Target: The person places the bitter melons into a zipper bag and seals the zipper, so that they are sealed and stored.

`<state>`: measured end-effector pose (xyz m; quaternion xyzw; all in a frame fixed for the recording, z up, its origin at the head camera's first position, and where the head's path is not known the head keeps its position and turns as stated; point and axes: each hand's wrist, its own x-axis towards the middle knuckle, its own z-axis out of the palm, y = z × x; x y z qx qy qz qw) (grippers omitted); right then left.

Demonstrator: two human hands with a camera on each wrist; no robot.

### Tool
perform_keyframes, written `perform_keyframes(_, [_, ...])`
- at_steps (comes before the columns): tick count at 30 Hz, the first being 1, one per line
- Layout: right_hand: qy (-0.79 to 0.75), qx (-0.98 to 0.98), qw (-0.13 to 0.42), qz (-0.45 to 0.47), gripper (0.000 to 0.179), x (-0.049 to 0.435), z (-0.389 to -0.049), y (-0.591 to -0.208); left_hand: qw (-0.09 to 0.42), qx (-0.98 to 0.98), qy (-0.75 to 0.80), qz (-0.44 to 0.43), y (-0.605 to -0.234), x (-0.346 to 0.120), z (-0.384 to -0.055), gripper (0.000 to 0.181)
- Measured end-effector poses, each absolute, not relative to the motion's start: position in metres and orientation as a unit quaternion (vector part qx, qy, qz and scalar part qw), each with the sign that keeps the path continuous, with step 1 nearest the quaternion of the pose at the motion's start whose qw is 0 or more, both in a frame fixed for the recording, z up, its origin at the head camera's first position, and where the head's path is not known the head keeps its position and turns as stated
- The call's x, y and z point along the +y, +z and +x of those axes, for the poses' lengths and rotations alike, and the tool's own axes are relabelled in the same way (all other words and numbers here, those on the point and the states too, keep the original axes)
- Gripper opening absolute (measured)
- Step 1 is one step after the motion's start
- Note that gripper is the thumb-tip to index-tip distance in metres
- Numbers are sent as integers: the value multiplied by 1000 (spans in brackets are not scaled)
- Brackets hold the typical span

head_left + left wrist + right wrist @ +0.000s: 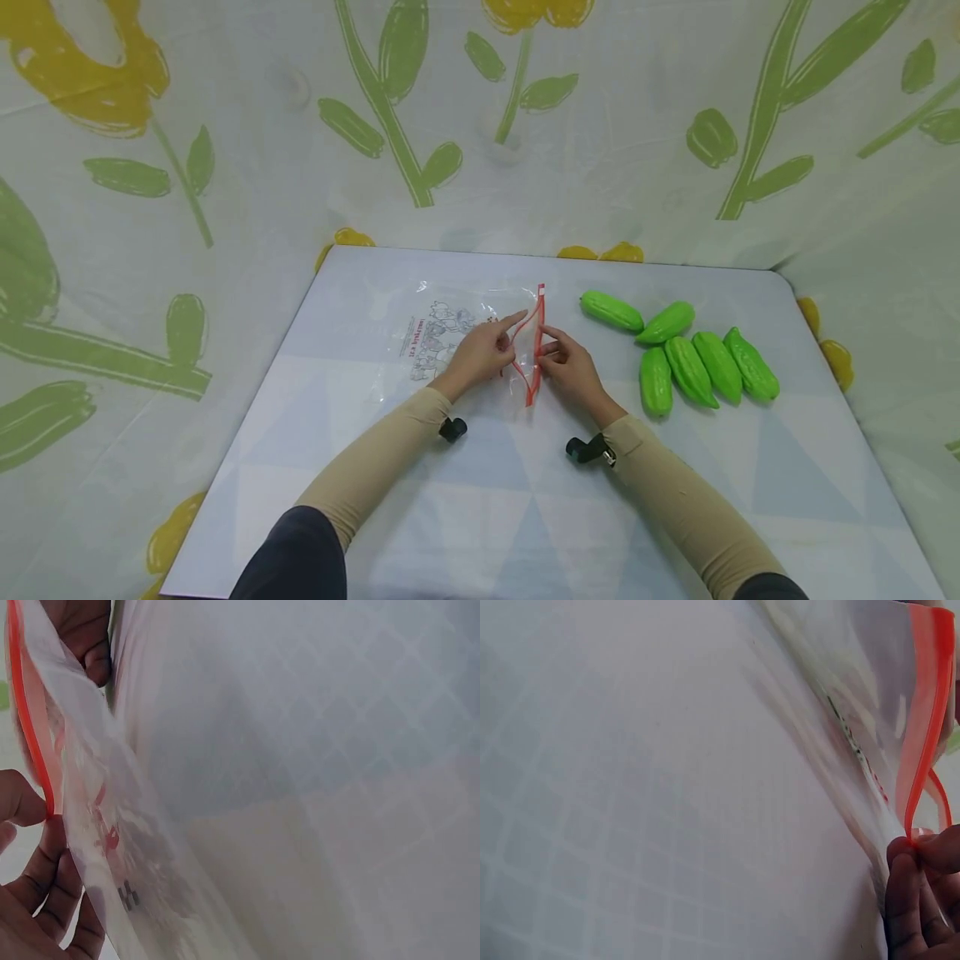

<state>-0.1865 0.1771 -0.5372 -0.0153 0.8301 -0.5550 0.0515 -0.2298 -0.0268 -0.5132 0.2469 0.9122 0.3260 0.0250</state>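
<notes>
A clear zip-top bag [408, 354] with a red zip strip [539, 321] lies flat on the table, line drawings and red lettering printed on it. Its mouth faces right and gapes between the two lips. My left hand [483, 350] pinches the left lip between thumb and fingers, index finger stretched along it. On the opposite lip, my right hand [573, 371] does the same. Up close in the left wrist view, thumb and fingertip meet on the red strip [34, 742]. The right wrist view has the fingers [904, 889] squeezing the red edge.
Several bright green, ridged gourds [690, 371] lie right of the bag in a loose group. The white and pale blue table [480, 508] reaches back to a flower-print curtain [607, 183]. Small black cameras [588, 450] hang at both wrists.
</notes>
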Motion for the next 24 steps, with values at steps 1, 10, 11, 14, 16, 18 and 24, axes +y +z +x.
perform_keyframes(1, [-557, 829, 50, -15, 60, 177, -186, -537, 26, 913, 321, 252, -513, -26, -230, 66])
perform_keyframes(10, [-559, 827, 54, -13, 61, 178, -186, -537, 18, 928, 262, 266, -513, -21, -230, 33])
perform_keyframes(11, [-558, 828, 52, -15, 61, 178, -186, -537, 14, 928, 255, 271, -514, -21, -230, 33])
perform_keyframes(14, [-556, 830, 43, -17, 60, 178, -187, -539, 9, 925, 246, 291, -515, -23, -231, 36])
perform_keyframes(16, [-553, 832, 39, -21, 60, 179, -187, -539, 22, 921, 255, 294, -516, -24, -231, 37])
perform_keyframes(18, [-553, 832, 41, -20, 60, 179, -187, -540, 43, 917, 277, 285, -518, -26, -232, 40])
perform_keyframes(24, [-559, 827, 56, -17, 61, 178, -187, -538, 77, 907, 333, 248, -520, -29, -232, 32])
